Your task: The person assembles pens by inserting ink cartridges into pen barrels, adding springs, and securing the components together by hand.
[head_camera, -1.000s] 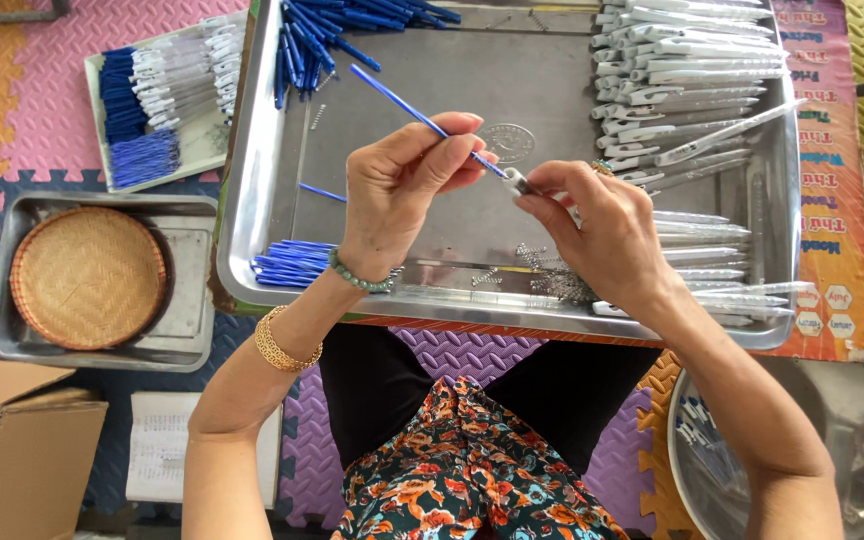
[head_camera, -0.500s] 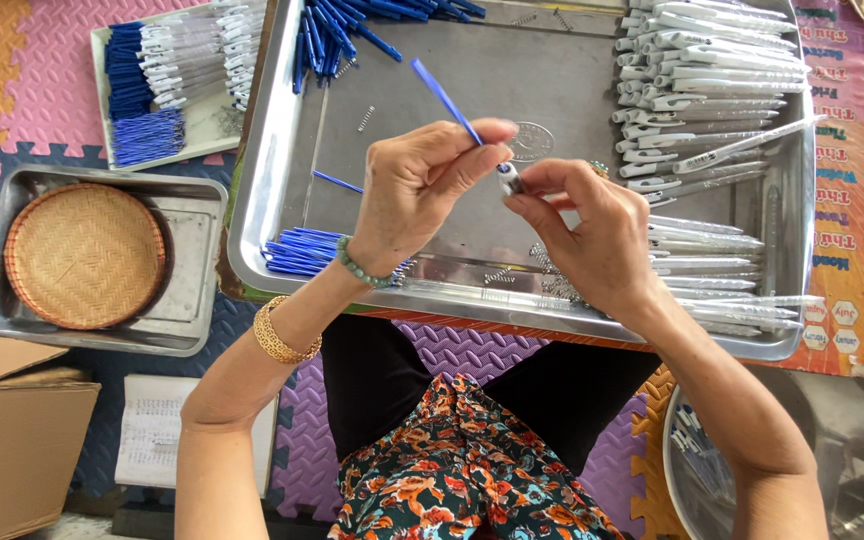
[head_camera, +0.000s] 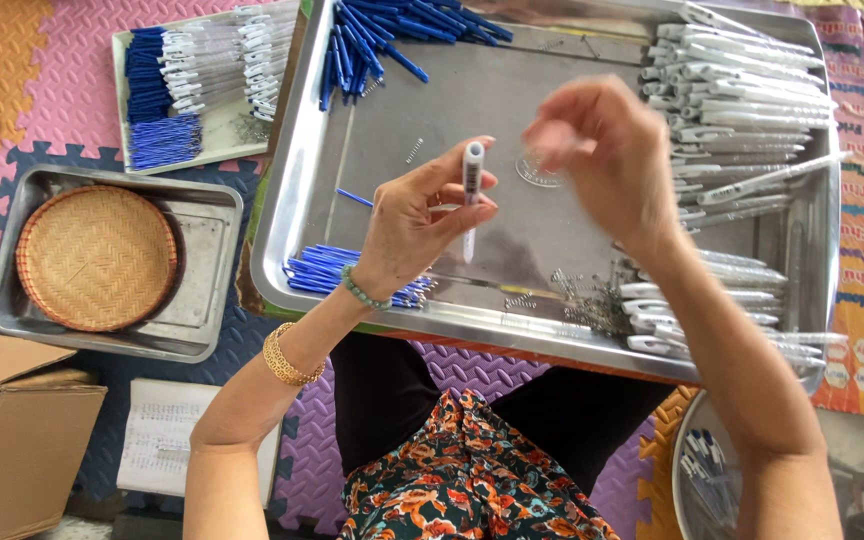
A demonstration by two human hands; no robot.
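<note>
Since half a second ago, right hand (head_camera: 602, 150) lifted off and blurred, fingers loosely spread, empty as far as visible; left hand (head_camera: 422, 225) pinching pen (head_camera: 473, 190) upright above tray (head_camera: 292, 190); probably light, stiff, slippery; best gripped mid-barrel.

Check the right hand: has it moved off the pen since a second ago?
Yes. The right hand has lifted off the pen barrel, shifting toward the white barrels at the tray's right side; the left hand holds the pen alone.
</note>
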